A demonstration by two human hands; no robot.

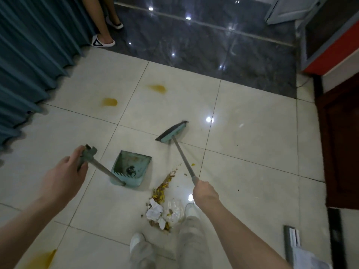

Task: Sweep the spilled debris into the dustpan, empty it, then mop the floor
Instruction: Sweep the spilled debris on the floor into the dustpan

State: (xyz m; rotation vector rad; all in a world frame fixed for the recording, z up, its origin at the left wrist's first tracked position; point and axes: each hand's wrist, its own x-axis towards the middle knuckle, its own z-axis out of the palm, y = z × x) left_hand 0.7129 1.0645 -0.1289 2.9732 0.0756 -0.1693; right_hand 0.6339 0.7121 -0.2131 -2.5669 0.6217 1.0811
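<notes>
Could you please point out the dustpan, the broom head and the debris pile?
dustpan (136,160): head view, pan's inner floor.
broom head (174,131): head view, teal back.
debris pile (154,210): head view, crumpled paper.

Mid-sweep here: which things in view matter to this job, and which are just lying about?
Job: broom in right hand; dustpan, handle in left hand; debris pile; yellow stains.
Not job: curtain; bystander's slipper; wooden door.

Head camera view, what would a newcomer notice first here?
The debris pile of yellow scraps and crumpled paper lies on the pale tiles just ahead of the person's feet, right of the teal dustpan. The left hand holds the dustpan's handle and the right hand holds the broom, its head farther out. Yellow-brown stains mark tiles beyond, near the blue curtain.
</notes>
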